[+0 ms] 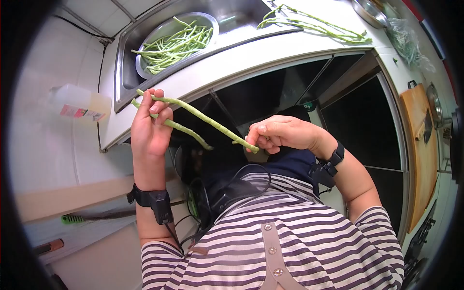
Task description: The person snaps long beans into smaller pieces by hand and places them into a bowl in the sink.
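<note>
My left hand (151, 128) is closed around a long green bean (208, 120) near one end, its tip poking out past the thumb. A second, shorter bean piece (187, 130) is also tucked in its fingers and hangs down to the right. At the bean's other end, my right hand (285, 133) pinches it between thumb and fingers, so the bean slants between both hands. Beyond the left hand, a metal bowl (212, 23) full of cut bean pieces (179, 46) sits in the sink (124, 72). Whole long beans (321, 28) lie across the counter at the sink's right edge.
A plastic jug (82, 102) stands left of the sink. Metal bowls (369, 13) and a plastic bag (406, 41) are at the far right. A wooden cutting board (419, 159) leans upright along the right side. Dark cabinet doors (360, 116) are below the counter.
</note>
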Demonstrator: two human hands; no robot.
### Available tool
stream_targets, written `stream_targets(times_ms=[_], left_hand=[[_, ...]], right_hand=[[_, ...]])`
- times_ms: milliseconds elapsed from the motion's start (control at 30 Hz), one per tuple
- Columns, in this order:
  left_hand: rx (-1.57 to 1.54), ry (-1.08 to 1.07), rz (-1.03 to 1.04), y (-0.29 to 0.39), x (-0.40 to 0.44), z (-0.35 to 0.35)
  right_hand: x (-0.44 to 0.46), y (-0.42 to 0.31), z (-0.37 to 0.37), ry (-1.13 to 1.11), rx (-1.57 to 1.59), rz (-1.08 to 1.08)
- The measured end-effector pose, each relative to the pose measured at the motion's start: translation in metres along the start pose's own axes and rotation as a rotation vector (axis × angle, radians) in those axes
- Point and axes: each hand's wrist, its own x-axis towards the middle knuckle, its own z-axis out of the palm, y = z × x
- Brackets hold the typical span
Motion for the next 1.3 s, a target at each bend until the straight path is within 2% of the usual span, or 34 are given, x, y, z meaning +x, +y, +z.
stream_targets(times_ms=[100, 200, 300, 333, 467, 567, 600, 633, 667, 700, 767, 833, 1000, 1033, 1133, 1200, 1233, 1300], left_hand=[[-0.053, 0.026, -0.014, -0.002, 0.000, 0.002], [-0.052, 0.042, 0.001, -0.004, 0.002, 0.000], [-0.033, 0.073, 0.018, -0.005, 0.001, 0.001], [-0.032, 0.090, 0.019, -0.005, -0.001, 0.002], [0.117, 0.020, 0.170, 0.000, -0.011, 0.010], [0.341, -0.096, 0.380, -0.004, -0.037, 0.041], [0.427, -0.139, 0.447, -0.012, -0.050, 0.055], [0.513, -0.181, 0.512, -0.016, -0.061, 0.063], [0.495, -0.254, 0.548, -0.015, -0.072, 0.065], [0.477, -0.327, 0.582, -0.014, -0.081, 0.066], [0.465, -0.403, 0.668, -0.002, -0.091, 0.067], [0.477, -0.386, 0.791, 0.024, -0.101, 0.061], [0.549, -0.118, 1.009, 0.063, -0.114, 0.055], [0.564, -0.087, 1.052, 0.068, -0.113, 0.055], [0.534, -0.078, 1.085, 0.083, -0.103, 0.050], [0.495, -0.064, 1.072, 0.090, -0.092, 0.047], [0.472, -0.093, 0.997, 0.093, -0.089, 0.045], [0.421, -0.146, 0.849, 0.099, -0.084, 0.039]], right_hand=[[0.005, 0.004, 0.006, 0.075, -0.069, 0.023], [0.006, 0.005, 0.017, 0.069, 0.052, -0.095], [0.002, 0.003, 0.018, 0.004, 0.043, -0.100], [0.000, -0.001, 0.020, 0.045, -0.020, -0.053], [0.004, 0.004, 0.028, 0.152, -0.666, -0.297], [0.012, 0.019, 0.021, 0.554, -1.234, -0.311], [0.015, 0.018, 0.015, 0.620, -0.869, -0.241], [0.027, 0.027, -0.001, 0.686, -0.598, -0.371], [0.031, 0.030, -0.016, 0.720, -0.360, -0.385], [0.029, 0.027, -0.031, 0.755, 0.058, -0.211], [0.027, 0.040, -0.063, 0.596, 0.312, -0.243], [0.035, 0.037, -0.034, 0.609, 0.305, -0.203], [0.076, 0.029, 0.000, 0.537, 0.432, -0.193], [0.090, 0.020, 0.027, 0.636, 0.380, -0.143], [0.136, 0.046, 0.067, 0.360, 0.077, -0.084], [0.152, 0.072, 0.077, 0.421, -0.324, -0.145], [0.161, 0.082, 0.076, 0.451, -0.517, -0.191], [0.149, 0.089, 0.058, 0.340, -0.678, -0.158]])
